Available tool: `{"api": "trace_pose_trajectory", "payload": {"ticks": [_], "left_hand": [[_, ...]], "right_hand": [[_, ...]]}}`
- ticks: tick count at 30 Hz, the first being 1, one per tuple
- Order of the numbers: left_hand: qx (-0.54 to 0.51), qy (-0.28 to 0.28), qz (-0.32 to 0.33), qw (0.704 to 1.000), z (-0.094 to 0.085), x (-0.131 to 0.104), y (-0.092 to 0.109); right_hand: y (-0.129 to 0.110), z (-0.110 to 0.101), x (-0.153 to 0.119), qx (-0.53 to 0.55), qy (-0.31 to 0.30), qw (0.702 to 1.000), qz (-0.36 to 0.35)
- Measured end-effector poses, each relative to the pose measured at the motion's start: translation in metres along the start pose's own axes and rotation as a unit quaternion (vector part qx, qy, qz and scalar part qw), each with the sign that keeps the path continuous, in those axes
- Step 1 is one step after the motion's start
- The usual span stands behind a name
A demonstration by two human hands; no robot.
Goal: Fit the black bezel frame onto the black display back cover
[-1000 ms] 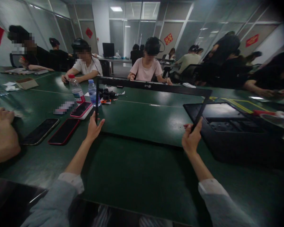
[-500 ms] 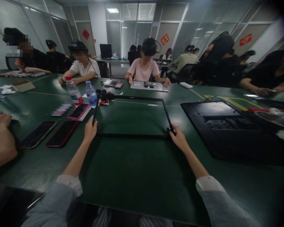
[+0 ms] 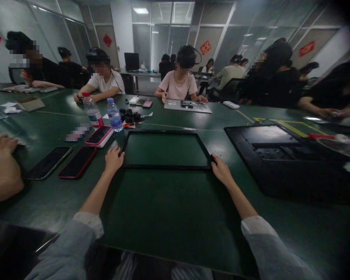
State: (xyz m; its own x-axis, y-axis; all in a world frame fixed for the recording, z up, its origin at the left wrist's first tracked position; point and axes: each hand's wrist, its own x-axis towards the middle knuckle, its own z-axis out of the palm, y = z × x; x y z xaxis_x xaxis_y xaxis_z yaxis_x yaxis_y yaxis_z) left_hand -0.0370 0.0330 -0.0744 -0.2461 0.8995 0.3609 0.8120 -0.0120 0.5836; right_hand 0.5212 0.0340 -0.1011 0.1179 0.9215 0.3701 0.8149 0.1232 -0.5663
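A thin black rectangular frame [image 3: 167,167] lies nearly flat over the green table [image 3: 163,217], and the tabletop shows through its opening. My left hand [image 3: 114,159] grips the frame's left side near the front corner, fingers curled on it. At the right front corner, my right hand [image 3: 221,168] holds the other side between thumb and fingers. Whether the frame's far edge touches the tabletop is hard to tell.
Left of the frame lie a red-edged phone [image 3: 77,163], a dark phone [image 3: 50,162] and a pink-cased phone [image 3: 99,135], near two bottles [image 3: 114,115]. A large black panel [image 3: 268,163] is at right. Another person's arm [image 3: 4,171] rests at far left.
The far edge of the frame has come down toward the table, so the frame is flatter. Both hands have kept their hold. Across the table, a person's hands have moved on a grey panel.
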Motion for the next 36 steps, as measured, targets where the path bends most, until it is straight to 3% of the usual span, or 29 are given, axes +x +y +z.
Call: {"api": "trace_pose_trajectory", "payload": {"ticks": [10,15,20,28,32,36], "left_hand": [[0.047,-0.013,0.004,0.999,-0.003,-0.003,0.009],[0.018,0.023,0.074,0.997,-0.012,-0.009,0.028],[0.021,-0.035,0.139,0.990,-0.019,-0.014,0.041],[0.031,-0.077,0.153,0.985,-0.016,-0.013,0.032],[0.003,-0.118,0.148,0.982,-0.017,-0.015,0.031],[-0.020,-0.177,0.143,0.974,-0.025,-0.021,0.033]], "right_hand": [[-0.001,0.003,0.001,-0.065,0.001,0.997,-0.049],[-0.002,0.005,0.001,-0.085,0.008,0.994,-0.069],[-0.004,0.003,0.000,-0.094,0.003,0.993,-0.068],[-0.007,0.003,0.000,-0.085,0.024,0.993,-0.083],[-0.009,-0.012,-0.006,-0.100,0.058,0.993,-0.037],[0.011,-0.050,-0.012,-0.129,0.121,0.982,0.066]]}}
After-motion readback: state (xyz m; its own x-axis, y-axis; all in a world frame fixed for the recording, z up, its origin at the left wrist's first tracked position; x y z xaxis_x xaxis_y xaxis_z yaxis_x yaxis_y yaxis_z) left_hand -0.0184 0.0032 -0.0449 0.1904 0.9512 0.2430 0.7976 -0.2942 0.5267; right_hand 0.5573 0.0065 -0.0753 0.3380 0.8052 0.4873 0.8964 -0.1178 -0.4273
